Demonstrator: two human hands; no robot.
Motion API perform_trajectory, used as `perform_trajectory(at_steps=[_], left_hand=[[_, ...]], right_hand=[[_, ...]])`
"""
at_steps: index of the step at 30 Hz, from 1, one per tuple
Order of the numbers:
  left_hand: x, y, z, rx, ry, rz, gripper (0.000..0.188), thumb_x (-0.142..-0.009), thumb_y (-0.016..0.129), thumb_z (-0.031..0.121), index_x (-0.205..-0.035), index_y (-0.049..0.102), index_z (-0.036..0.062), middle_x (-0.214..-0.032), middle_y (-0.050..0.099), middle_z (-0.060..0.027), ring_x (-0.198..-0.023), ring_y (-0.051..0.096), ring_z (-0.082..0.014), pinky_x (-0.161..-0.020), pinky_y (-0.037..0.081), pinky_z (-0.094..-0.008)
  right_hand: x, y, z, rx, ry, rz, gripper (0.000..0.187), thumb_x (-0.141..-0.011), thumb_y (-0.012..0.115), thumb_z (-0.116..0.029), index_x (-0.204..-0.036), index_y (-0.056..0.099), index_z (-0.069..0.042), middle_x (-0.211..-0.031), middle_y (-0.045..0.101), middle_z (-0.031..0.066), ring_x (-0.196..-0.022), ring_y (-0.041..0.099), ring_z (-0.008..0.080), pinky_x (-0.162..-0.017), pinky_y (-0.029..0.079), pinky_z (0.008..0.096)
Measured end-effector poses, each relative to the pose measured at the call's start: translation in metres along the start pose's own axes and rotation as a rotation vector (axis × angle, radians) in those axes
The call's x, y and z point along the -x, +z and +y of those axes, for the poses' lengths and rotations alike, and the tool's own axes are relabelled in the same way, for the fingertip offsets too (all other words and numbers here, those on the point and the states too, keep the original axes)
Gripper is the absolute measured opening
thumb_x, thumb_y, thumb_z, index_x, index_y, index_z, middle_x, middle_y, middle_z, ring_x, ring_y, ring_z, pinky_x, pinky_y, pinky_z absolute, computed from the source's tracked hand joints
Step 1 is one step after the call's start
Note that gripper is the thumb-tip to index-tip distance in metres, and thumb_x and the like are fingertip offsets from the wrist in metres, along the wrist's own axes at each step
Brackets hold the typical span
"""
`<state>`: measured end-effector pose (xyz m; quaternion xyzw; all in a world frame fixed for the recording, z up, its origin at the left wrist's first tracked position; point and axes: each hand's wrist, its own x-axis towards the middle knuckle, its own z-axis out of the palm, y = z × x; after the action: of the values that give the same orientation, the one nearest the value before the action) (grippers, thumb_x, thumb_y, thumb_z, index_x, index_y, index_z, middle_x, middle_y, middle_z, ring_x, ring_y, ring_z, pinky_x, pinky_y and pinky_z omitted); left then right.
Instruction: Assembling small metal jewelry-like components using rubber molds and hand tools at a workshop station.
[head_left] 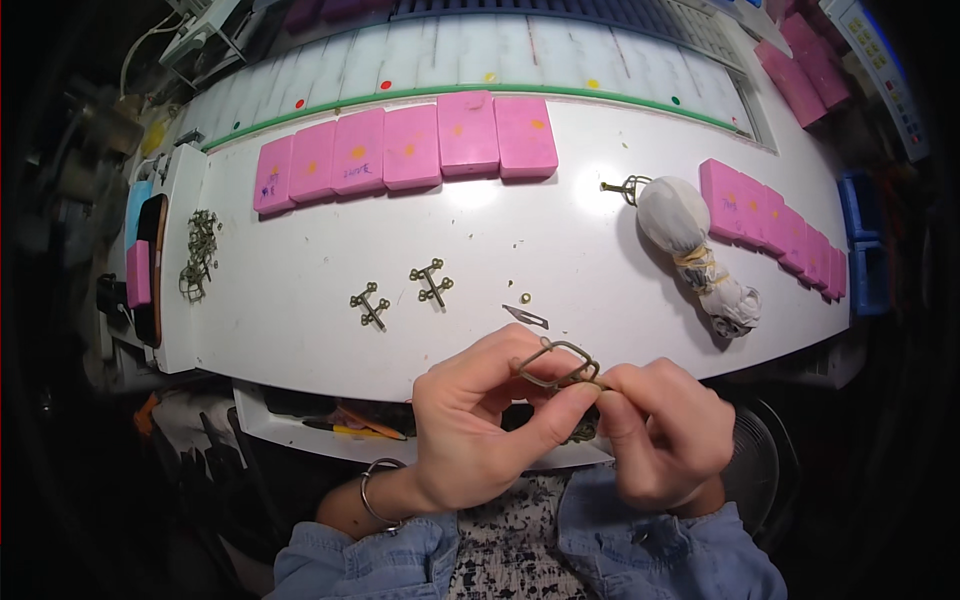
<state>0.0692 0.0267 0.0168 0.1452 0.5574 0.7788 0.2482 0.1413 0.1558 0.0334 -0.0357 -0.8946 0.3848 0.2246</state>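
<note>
Near the table's front edge, my left hand (485, 420) and my right hand (668, 432) are closed, thumb against fingers, on one small dark green piece with a squarish open loop (548, 384). My fingers hide its other end. Ahead of my left hand lie a loose scalpel blade (526, 316) and a tiny ring (525, 298). Two green branched pieces, one on the left (371, 306) and another beside it (433, 284), rest on the white table. To the right lies a white wrapped ball (674, 214) bound with rubber bands, a green looped piece (627, 188) against its far side.
A row of pink blocks (412, 148) stands at the back, another row (765, 215) at the right. Tangled green pieces (200, 250) lie at the left, near a phone (151, 270). Below the table edge, an open drawer (290, 428) holds orange and yellow tools. Blue bins (866, 243) stand far right.
</note>
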Motion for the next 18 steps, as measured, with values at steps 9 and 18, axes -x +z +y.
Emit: perform_trajectory(at_steps=[9,18], left_hand=[[-0.003,-0.014,0.006,-0.192,0.131,-0.056,0.007,-0.074,0.066,-0.005,-0.080,0.063,-0.0031,-0.077,0.061,-0.0117,-0.067,0.059,-0.0133,-0.059,0.048,-0.0234],[0.001,-0.018,0.013,-0.090,0.049,-0.104,0.010,-0.072,0.069,-0.005,-0.081,0.065,-0.0051,-0.075,0.062,-0.0143,-0.065,0.061,-0.0140,-0.050,0.048,-0.0198]], right_hand=[[-0.001,-0.015,0.010,-0.610,0.543,-0.408,0.015,-0.084,0.055,-0.005,-0.071,0.059,0.001,-0.055,0.052,0.0040,-0.045,0.044,0.0071,-0.043,0.032,0.0223],[-0.003,-0.015,0.009,-0.183,0.197,-0.386,0.009,-0.076,0.065,-0.003,-0.085,0.066,-0.001,-0.061,0.057,0.0076,-0.048,0.053,0.0142,-0.043,0.040,0.0266]])
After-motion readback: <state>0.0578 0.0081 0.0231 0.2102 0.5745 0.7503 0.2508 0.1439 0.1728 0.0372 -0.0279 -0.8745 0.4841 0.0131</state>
